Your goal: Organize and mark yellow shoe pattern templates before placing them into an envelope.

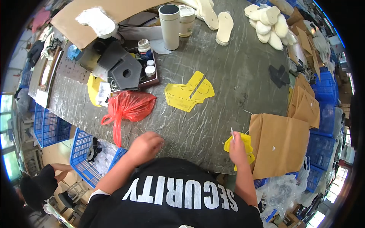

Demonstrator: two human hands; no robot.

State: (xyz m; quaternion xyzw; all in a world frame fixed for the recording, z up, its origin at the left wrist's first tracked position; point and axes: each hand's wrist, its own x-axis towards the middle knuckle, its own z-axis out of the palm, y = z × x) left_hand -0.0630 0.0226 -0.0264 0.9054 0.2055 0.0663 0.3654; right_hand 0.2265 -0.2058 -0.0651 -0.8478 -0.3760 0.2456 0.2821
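Note:
My right hand [238,150] is closed around a thin white pen-like stick [232,133], which points up and away from me. Under and beside that hand lie yellow pattern pieces [248,140] at the table's near edge. My left hand [145,146] hovers by the near edge with its fingers curled; what they hold, if anything, is hidden. Further off, at mid-table, another yellow pattern piece [184,95] lies flat, with dark marked lines and a slit. A knotted red plastic bag [131,106] sits beyond my left hand.
Brown paper sheets [279,146] lie right of my right hand. At the back left are a box of small jars [150,71], a dark grey block [123,72] and a white tumbler [169,30]. Cream insoles [224,28] and fluffy pieces [270,28] lie at the back. Blue crates [85,159] stand below left.

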